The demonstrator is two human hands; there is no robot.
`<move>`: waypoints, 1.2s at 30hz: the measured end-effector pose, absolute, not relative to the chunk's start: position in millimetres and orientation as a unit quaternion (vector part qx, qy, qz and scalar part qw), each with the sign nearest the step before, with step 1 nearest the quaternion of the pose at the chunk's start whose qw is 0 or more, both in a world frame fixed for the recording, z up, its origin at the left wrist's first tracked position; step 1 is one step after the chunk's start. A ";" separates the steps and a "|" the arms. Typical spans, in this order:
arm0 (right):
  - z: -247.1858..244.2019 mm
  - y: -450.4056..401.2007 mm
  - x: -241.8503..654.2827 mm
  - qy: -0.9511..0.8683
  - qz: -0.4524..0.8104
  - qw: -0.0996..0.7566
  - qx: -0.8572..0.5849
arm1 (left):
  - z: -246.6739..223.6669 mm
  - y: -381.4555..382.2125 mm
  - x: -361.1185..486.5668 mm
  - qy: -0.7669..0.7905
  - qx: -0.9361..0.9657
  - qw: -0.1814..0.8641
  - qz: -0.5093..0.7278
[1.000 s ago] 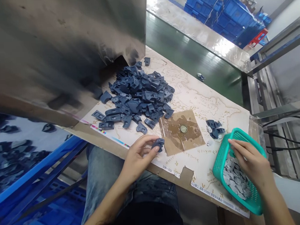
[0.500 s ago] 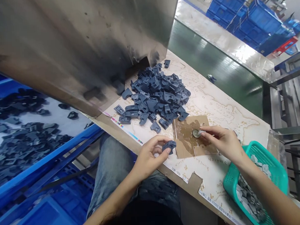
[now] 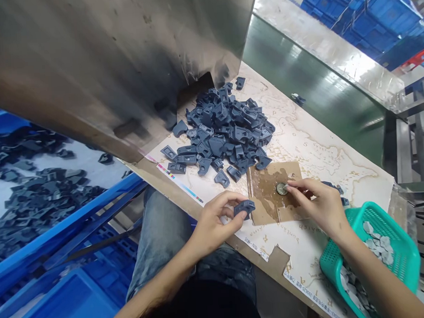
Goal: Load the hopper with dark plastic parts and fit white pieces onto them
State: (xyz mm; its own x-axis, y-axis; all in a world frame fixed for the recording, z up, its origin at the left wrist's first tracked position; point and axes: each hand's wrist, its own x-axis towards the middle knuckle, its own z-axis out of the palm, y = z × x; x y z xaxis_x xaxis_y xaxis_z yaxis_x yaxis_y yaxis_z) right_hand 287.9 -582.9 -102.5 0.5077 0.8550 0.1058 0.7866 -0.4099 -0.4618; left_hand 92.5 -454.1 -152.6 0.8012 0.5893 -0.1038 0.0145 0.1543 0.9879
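Note:
My left hand point(image 3: 220, 219) pinches a dark grey-blue plastic part point(image 3: 244, 208) between thumb and fingers, just off the near left edge of a brown cardboard piece point(image 3: 265, 208). Over that cardboard, which has wet-looking stains, my right hand point(image 3: 317, 203) is closed in a pinch on a small pale piece. Its fingertips hold it at a small round dish point(image 3: 281, 189); the pale piece is mostly hidden by the fingers. Beyond both hands lies a heap of similar dark plastic parts point(image 3: 228, 130) on the printed paper sheet.
At the right, a green basket point(image 3: 409, 263) holds pale grey pieces point(image 3: 379, 248). A metal panel point(image 3: 123, 64) rises at the left. Below it, a blue crate point(image 3: 105, 203) contains many dark parts. A few dark parts lie behind my right hand. A green surface point(image 3: 321, 93) borders the far side.
My right hand's pale piece is now hidden more by the fingers at the round dish. My left hand still holds the dark part. The whole view has shifted slightly.

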 end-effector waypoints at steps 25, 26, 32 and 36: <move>-68.7 -603.4 250.9 -0.729 0.017 0.248 -0.638 | -135.2 -463.5 92.7 0.233 0.454 0.851 0.126; -67.1 -604.2 246.2 -0.725 0.025 0.256 -0.639 | -134.2 -464.4 92.4 0.233 0.449 0.855 0.118; -60.1 -603.7 225.9 -0.691 0.019 0.268 -0.671 | -134.2 -469.0 89.7 0.213 0.475 0.844 0.131; -57.8 -604.5 220.9 -0.673 0.025 0.270 -0.688 | -133.7 -469.4 87.4 0.198 0.490 0.837 0.140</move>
